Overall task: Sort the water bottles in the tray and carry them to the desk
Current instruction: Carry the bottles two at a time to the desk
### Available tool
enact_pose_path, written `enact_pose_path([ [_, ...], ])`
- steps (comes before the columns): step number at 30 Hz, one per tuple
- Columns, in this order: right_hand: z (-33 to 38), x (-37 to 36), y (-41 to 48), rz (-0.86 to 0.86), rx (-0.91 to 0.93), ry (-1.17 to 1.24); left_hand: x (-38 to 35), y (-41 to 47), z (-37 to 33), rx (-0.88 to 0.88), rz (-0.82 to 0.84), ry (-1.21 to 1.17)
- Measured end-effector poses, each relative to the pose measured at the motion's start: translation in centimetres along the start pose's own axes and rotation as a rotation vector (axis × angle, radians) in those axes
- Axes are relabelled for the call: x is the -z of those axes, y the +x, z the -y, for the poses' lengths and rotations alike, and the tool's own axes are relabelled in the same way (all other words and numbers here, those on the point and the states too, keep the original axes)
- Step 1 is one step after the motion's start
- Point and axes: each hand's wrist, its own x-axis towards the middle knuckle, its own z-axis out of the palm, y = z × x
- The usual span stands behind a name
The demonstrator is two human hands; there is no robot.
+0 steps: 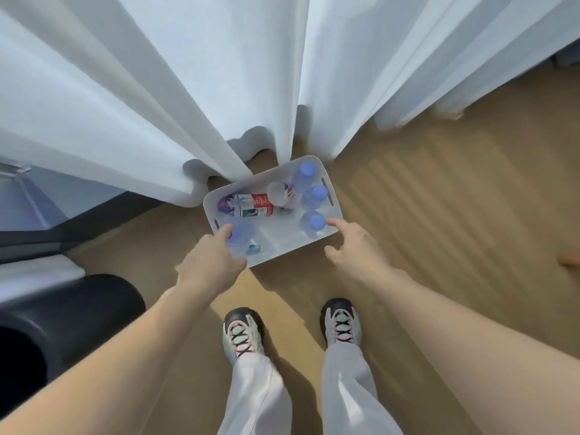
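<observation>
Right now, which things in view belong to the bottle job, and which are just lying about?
Job: white tray, blue-capped bottles, red-labelled bottle lying flat, left hand, right hand.
Lying about: white curtains, black round container.

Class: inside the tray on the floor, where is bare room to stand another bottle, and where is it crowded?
Bare floor lies in the near middle of the tray, between the left-corner bottle and the nearest right-side bottle. Crowded: the far side, with the lying red-labelled bottle, and along the right wall.
</observation>
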Motion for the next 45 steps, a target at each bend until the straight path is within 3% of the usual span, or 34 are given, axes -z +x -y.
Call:
enact_pose_path([
  [9,-2.4,-6.5,12.1,0.027,-0.013,-0.025,-5.1,11.1,2.8,-0.057,-0.078,0.21],
  [13,-2.4,-6.8,12.6,-0.114,0.007,0.048,-5.6,11.3,4.2,-0.087,-0.16,0.187],
  [17,-2.3,-4.7,8.5,-0.139,0.055,0.14,-4.0,8.7,4.4,-0.129,-0.201,0.181],
  [25,3.3,5.6,-5.3,-0.113,0.191,0.271,7.0,-5.9,1.8,-0.299,-0.252,0.11],
  [32,12.5,19.8,-23.2,-0.165,0.437,0.47,23.0,-24.7,-3.1,-0.496,-0.337,-0.248],
  [35,17.1,25.3,-31.0,-0.213,0.514,0.566,28.7,-32.7,-4.8,-0.534,-0.361,-0.525],
  [40,23.9,31.3,-41.3,-0.112,0.731,0.673,35.1,-43.8,-7.7,-0.702,-0.397,-0.906],
  [45,30.0,34.6,-50.5,0.158,1.003,0.784,39.4,-54.5,-10.0,-0.86,-0.526,-1.174],
])
